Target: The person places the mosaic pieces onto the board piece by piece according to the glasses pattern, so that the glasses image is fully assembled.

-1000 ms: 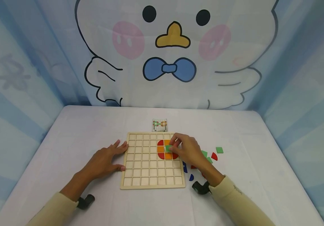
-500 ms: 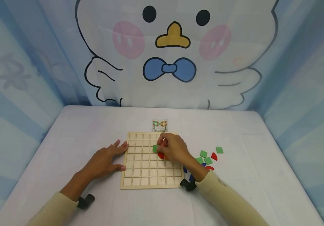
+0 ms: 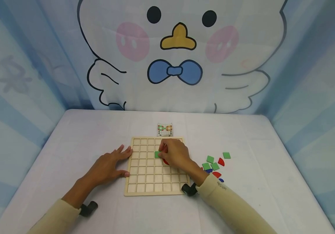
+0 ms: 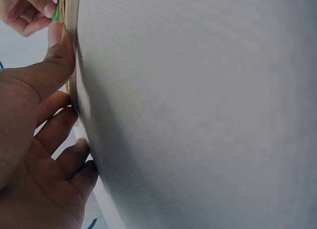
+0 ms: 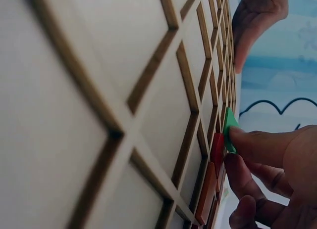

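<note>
Tile, green, juts leftward from the pinching right hand.

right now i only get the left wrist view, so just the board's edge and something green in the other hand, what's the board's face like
Observer: In the head view, raised wooden strips divide the board into square cells.

Operator: ok and more green pieces anywhere, besides the one in that hand

Observer: Yes, the head view shows four loose green tiles on the table, to the right of the board.

Operator: anything past the far edge

Observer: A small card with a coloured pattern printed on a grid lies just beyond it, also in the head view.
</note>
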`<state>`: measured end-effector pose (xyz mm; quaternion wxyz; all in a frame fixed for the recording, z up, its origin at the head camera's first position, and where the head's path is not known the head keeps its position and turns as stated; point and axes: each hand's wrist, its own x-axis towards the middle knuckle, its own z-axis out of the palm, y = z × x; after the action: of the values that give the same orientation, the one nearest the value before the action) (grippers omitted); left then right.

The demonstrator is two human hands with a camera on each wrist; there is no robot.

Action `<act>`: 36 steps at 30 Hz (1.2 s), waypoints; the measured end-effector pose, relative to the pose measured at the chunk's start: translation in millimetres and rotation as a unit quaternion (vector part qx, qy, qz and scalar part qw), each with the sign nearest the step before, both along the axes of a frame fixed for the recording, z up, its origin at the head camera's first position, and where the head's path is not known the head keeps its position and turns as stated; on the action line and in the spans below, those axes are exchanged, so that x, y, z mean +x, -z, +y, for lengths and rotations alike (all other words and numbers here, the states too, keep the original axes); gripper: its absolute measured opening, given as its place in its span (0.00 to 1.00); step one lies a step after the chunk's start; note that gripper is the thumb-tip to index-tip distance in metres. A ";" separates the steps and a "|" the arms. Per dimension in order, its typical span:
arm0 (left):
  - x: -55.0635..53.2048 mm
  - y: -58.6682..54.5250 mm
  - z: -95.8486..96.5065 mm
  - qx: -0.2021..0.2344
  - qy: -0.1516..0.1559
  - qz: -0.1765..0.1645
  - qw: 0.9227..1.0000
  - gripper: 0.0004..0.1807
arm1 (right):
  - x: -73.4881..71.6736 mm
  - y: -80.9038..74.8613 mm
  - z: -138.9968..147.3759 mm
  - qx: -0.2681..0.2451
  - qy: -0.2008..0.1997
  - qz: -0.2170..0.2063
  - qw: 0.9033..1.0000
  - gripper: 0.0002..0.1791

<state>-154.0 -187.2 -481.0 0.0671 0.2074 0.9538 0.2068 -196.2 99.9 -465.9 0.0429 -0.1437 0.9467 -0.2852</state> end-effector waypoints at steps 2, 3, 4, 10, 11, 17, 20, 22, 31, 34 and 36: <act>0.3 0.2 -0.2 0.001 0.001 0.001 1.000 0.51 | 0.0 0.5 -0.1 0.002 0.000 0.000 1.000 0.08; 0.4 0.3 -0.2 0.002 0.001 0.001 1.000 0.51 | 0.1 0.6 -0.2 0.003 0.000 -0.001 1.000 0.08; 0.4 0.4 -0.3 0.003 0.001 0.001 1.000 0.51 | 0.2 0.6 -0.3 0.003 0.001 -0.001 1.000 0.08; 0.0 0.1 0.1 0.004 0.002 0.002 1.000 0.51 | 1.0 0.8 0.7 -0.003 -0.001 -0.004 1.000 0.08; 0.1 0.0 0.1 0.005 0.002 0.003 1.000 0.51 | 1.2 0.6 1.1 -0.006 -0.002 -0.005 1.000 0.08; 1.0 -1.3 0.3 0.002 0.003 0.004 1.000 0.51 | 2.7 -0.5 2.9 -0.030 -0.003 -0.010 1.000 0.10; 1.3 -1.4 0.0 0.000 0.000 0.003 1.000 0.51 | 3.4 -0.3 2.5 -0.033 -0.002 -0.007 0.999 0.11; 1.3 -0.6 -0.3 -0.001 -0.001 0.002 1.000 0.51 | 3.5 0.1 1.9 -0.030 -0.002 -0.002 1.000 0.10; 0.7 1.7 -0.5 -0.002 -0.001 -0.001 1.000 0.51 | 3.4 1.6 1.2 -0.008 0.005 0.012 1.000 0.08; 0.2 0.9 -0.1 -0.003 -0.003 -0.003 1.000 0.51 | 5.0 0.0 2.3 -0.016 0.006 0.012 1.000 0.08; -0.2 0.5 0.2 -0.003 -0.003 -0.004 1.000 0.51 | 6.8 -1.3 4.1 -0.025 0.006 0.012 1.000 0.08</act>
<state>-154.2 -187.0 -481.6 0.0705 0.2033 0.9549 0.2046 -189.4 104.0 -464.6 0.0259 -0.1425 0.9406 -0.3070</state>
